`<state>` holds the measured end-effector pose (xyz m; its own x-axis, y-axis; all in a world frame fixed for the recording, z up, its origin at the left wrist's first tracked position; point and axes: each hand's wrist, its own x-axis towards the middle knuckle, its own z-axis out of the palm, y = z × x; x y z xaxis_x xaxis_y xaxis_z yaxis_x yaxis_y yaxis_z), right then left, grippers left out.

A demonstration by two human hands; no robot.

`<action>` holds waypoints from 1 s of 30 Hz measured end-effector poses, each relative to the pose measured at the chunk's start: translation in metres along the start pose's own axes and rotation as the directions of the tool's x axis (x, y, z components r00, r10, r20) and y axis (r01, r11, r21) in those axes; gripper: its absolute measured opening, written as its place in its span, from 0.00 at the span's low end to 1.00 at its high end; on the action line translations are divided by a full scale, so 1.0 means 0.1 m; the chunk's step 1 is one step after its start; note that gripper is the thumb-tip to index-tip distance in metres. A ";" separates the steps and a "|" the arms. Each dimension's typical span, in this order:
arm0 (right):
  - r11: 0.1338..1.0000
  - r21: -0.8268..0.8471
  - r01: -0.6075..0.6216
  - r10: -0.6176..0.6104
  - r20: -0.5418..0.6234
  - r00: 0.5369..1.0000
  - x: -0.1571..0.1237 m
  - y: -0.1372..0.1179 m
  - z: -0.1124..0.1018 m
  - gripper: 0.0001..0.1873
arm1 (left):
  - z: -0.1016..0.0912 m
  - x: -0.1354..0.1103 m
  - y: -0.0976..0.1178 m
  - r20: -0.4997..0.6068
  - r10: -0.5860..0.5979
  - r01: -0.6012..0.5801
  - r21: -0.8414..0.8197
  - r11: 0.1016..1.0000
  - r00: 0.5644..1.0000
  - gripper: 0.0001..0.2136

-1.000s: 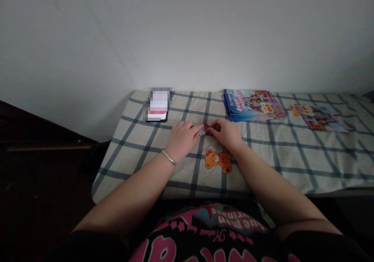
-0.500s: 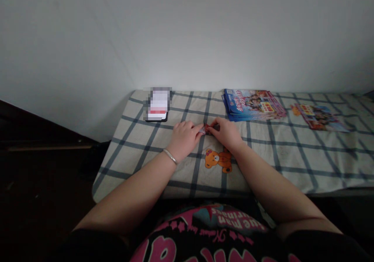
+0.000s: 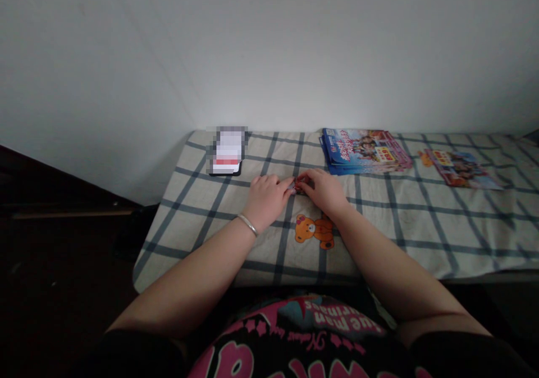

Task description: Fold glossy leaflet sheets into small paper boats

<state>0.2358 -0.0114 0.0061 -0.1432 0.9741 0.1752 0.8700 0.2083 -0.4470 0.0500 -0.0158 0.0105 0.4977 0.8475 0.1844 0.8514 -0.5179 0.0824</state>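
Observation:
My left hand (image 3: 266,199) and my right hand (image 3: 325,191) meet at the middle of a table covered with a checked cloth (image 3: 391,221). Both hands have their fingers curled and pinched on a small folded red paper piece (image 3: 298,185), which rests on the cloth between them. Most of the piece is hidden under my fingers. A silver bangle (image 3: 247,224) sits on my left wrist. A printed orange bear (image 3: 315,231) on the cloth lies just below my right wrist.
A phone (image 3: 227,152) lies at the table's back left. A stack of colourful leaflets (image 3: 362,151) lies at the back centre-right, and a single leaflet (image 3: 461,169) further right. A white wall stands behind the table. Dark floor lies to the left.
Both hands have shifted slightly on the red paper piece and my right fingers now cover more of it. Nothing else has moved.

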 end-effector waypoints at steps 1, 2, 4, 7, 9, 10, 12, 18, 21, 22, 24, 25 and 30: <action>1.000 -0.013 0.006 -0.006 -0.002 1.000 -0.01 0.00 0.00 0.07 | 0.00 0.00 0.00 0.003 -0.002 0.002 0.000 1.000 1.000 0.17; 1.000 -0.023 0.006 -0.006 -0.005 1.000 -0.01 -0.01 0.00 0.08 | 0.00 0.01 0.01 0.006 -0.002 0.002 0.003 1.000 1.000 0.17; 0.999 -0.037 0.003 -0.004 -0.010 1.000 -0.02 -0.02 -0.01 0.08 | -0.01 0.01 0.02 0.007 0.000 -0.001 0.018 1.000 1.000 0.17; 0.998 -0.064 0.002 -0.003 -0.023 1.000 -0.04 -0.03 -0.01 0.09 | -0.01 0.01 0.03 -0.002 0.013 -0.013 0.049 0.999 1.000 0.17; 0.998 -0.067 0.013 -0.015 -0.020 1.000 -0.05 -0.03 -0.02 0.10 | -0.02 0.02 0.05 -0.009 0.021 -0.021 0.058 0.998 1.000 0.18; 0.998 -0.063 0.021 -0.022 -0.017 1.000 -0.05 -0.02 -0.02 0.10 | -0.02 0.02 0.05 -0.011 0.023 -0.022 0.057 0.998 1.000 0.17; 0.998 -0.057 0.040 -0.041 -0.011 0.999 -0.06 -0.02 -0.02 0.11 | -0.01 0.02 0.06 -0.014 0.017 -0.016 0.051 0.999 1.000 0.17; 0.971 -0.200 0.130 -0.143 -0.049 0.989 -0.07 -0.04 -0.01 0.10 | -0.01 0.05 0.06 -0.017 -0.005 0.006 0.025 1.000 1.000 0.16; 0.955 -0.279 0.105 -0.124 -0.052 0.991 -0.07 -0.06 0.01 0.10 | 0.00 0.06 0.08 -0.015 -0.002 0.002 0.025 1.000 1.000 0.16; 0.951 -0.296 0.094 -0.115 -0.053 0.992 -0.07 -0.06 0.01 0.10 | 0.00 0.07 0.09 -0.016 -0.002 0.002 0.030 1.000 1.000 0.15; 0.947 -0.311 0.084 -0.104 -0.050 0.993 -0.06 -0.07 0.02 0.09 | 0.00 0.08 0.12 -0.024 -0.011 0.012 0.045 0.999 1.000 0.14; 0.946 -0.313 0.081 -0.101 -0.048 0.994 -0.05 -0.07 0.02 0.09 | 0.00 0.08 0.13 -0.032 -0.017 0.019 0.052 0.998 0.999 0.14; 0.947 -0.309 0.084 -0.103 -0.047 0.994 -0.05 -0.05 0.03 0.08 | -0.01 0.09 0.13 -0.087 0.001 0.004 0.053 0.999 0.996 0.11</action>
<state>0.2306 -0.0173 0.0051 -0.2100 0.9422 0.2610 0.9580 0.2516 -0.1375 0.0657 -0.0154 0.0137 0.4820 0.8339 0.2689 0.8610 -0.5076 0.0310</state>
